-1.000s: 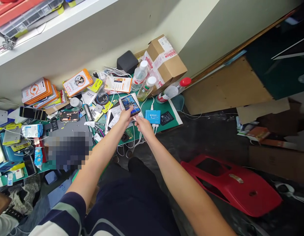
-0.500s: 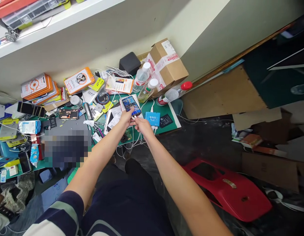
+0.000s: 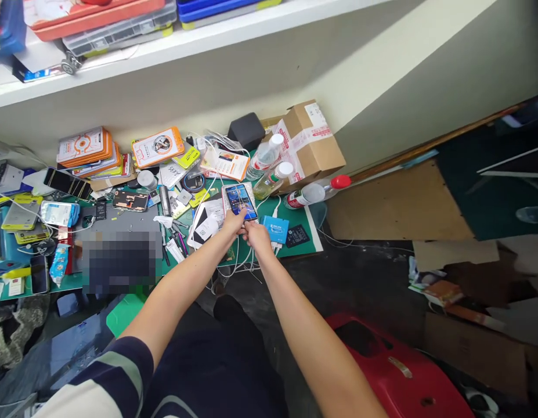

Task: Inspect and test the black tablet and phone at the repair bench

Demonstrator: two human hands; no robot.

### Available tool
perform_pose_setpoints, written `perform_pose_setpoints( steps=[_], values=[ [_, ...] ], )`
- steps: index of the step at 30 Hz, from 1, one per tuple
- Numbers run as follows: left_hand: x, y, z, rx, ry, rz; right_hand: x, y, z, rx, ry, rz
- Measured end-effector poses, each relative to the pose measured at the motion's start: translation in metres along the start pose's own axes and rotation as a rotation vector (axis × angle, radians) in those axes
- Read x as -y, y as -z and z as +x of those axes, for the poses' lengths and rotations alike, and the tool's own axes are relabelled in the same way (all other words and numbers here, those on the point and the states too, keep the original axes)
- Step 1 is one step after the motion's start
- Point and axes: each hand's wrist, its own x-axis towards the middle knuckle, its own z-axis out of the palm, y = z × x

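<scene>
A smartphone with a lit screen is tilted toward me over the right part of the bench. My left hand grips its lower end, thumb lying on the screen edge. At the phone's bottom edge, my right hand is closed in a pinch on a white charging cable; its plug is mostly hidden by my fingers. White cables hang below both hands. To the right of them sits a light-blue charger box with cables plugged in, beside a flat black piece.
Bottles and a taped cardboard box stand behind the phone. Orange packages, tools and phone parts crowd the bench leftward. A white shelf overhangs the back. A red plastic shell lies on the floor at right.
My view has shifted, so the bench sits lower in the picture and more shelf shows. Both hands stay at the phone's lower end; the white plug between the fingers is less visible.
</scene>
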Motion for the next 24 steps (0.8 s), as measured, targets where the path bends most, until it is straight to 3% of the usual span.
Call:
perform_pose_setpoints(
  steps=[6,10,13,19,24],
  values=[
    [-0.003,0.000,-0.004,0.074,0.007,-0.075,0.004,0.006,-0.012,0.090,-0.085,0.150],
    [-0.007,0.005,-0.012,0.121,0.016,-0.117,-0.015,0.016,-0.033,0.121,-0.182,0.251],
    [-0.010,0.006,-0.014,0.132,0.026,-0.109,-0.039,0.025,-0.051,0.053,-0.173,0.315],
    [-0.016,0.001,-0.009,0.070,0.055,0.011,-0.081,0.050,-0.081,-0.256,-0.061,0.339],
    [-0.019,-0.004,-0.009,-0.029,0.046,0.161,-0.094,0.058,-0.093,-0.229,-0.035,0.333]
  ],
)
